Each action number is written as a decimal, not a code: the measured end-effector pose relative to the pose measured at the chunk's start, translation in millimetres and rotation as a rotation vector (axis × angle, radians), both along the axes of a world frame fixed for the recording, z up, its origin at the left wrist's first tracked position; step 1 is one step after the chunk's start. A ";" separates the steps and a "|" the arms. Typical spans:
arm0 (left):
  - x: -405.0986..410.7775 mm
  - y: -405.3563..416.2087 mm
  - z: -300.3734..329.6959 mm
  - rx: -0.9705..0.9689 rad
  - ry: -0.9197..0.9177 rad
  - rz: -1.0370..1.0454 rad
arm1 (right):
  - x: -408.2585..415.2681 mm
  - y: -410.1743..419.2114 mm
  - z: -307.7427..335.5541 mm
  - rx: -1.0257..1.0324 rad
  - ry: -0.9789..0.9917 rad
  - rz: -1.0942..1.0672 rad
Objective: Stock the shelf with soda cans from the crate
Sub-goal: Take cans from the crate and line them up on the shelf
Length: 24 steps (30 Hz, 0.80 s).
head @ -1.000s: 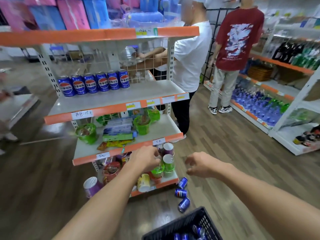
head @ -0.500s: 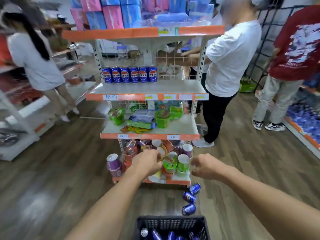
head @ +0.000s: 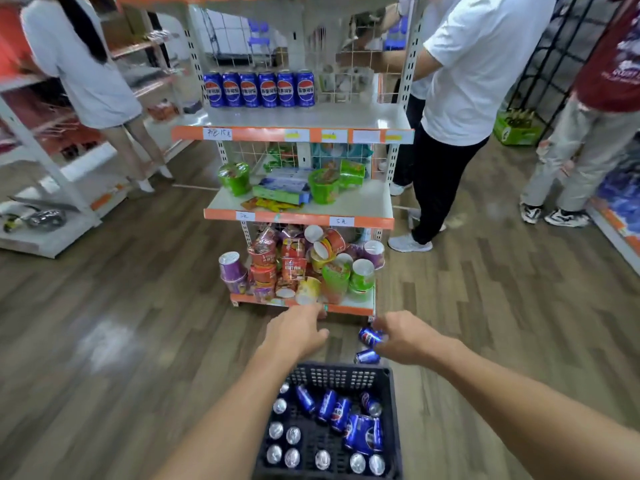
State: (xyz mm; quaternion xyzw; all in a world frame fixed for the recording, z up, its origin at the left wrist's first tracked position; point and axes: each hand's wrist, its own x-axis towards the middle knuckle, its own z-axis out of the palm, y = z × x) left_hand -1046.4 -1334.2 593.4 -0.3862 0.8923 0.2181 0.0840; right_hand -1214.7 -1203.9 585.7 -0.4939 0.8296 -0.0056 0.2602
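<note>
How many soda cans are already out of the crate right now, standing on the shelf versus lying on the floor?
Soda cans standing on the shelf: 6
Soda cans lying on the floor: 2 in view
Total out of the crate: 8 visible; the right hand could be hiding more on the floor.

The six blue soda cans (head: 259, 89) on the upper shelf carry the red-white-blue Pepsi roundel with white Chinese characters. A handwritten price tag (head: 217, 133) on that shelf's edge ends in "15元"; a lower tag (head: 341, 221) reads "5元".
</note>
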 end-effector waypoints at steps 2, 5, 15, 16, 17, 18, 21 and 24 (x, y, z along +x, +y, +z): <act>4.6 4.8 -16.5 -0.005 -0.001 -0.009 | 9.4 6.3 -16.6 0.014 -0.005 -0.003; 10.6 12.5 -41.9 0.003 0.000 -0.037 | 22.2 16.8 -43.9 0.006 -0.016 -0.017; 18.2 29.5 -148.7 0.014 0.000 -0.072 | 48.7 42.2 -147.9 -0.046 -0.099 -0.094; 17.0 30.2 -162.7 0.012 0.006 -0.067 | 48.5 43.7 -162.3 -0.053 -0.104 -0.094; 15.3 30.6 -177.4 0.012 0.010 -0.062 | 47.8 45.6 -177.3 -0.058 -0.092 -0.084; 13.7 31.0 -193.3 0.013 0.011 -0.064 | 47.3 48.0 -192.1 -0.058 -0.066 -0.072; 9.4 33.7 -242.2 0.016 0.001 -0.062 | 43.9 57.3 -242.0 -0.054 -0.026 -0.067; 6.3 36.1 -297.2 0.014 0.000 -0.054 | 38.3 63.0 -297.4 -0.073 -0.031 -0.095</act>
